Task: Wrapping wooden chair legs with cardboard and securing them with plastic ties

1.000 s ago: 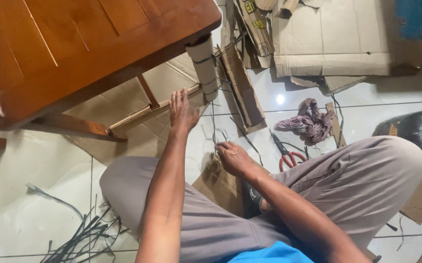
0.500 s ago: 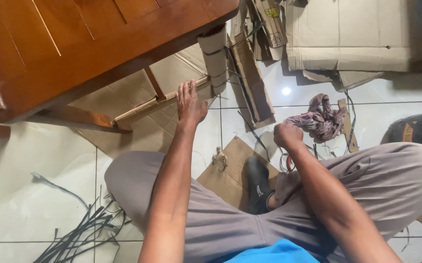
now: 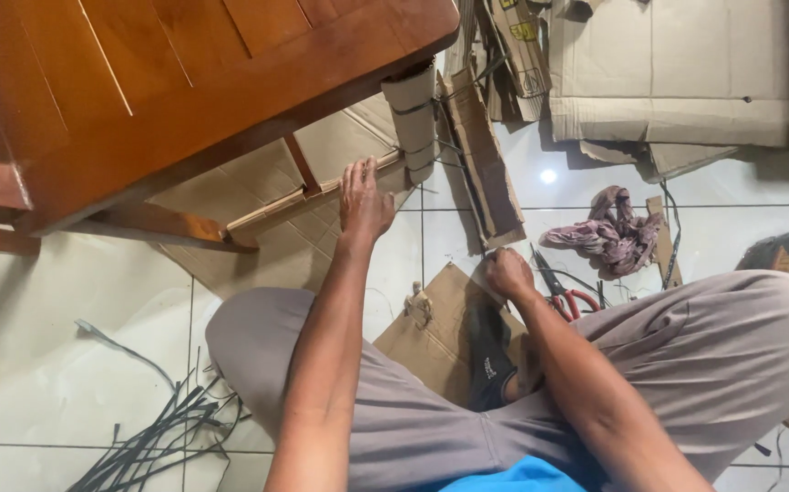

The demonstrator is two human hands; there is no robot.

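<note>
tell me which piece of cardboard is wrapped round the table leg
The pale cardboard sleeve strapped upright round the table leg, just above the left hand. The other cardboard lies flat on the floor, like the brown sheet by the right hand.

One view only — a head-worn camera looking steeply down from above the seated person's lap, close to both arms. It faces forward past the left hand (image 3: 364,200) and right hand (image 3: 507,273) toward the wooden table (image 3: 185,82) and tiled floor (image 3: 39,346) beyond.
</note>
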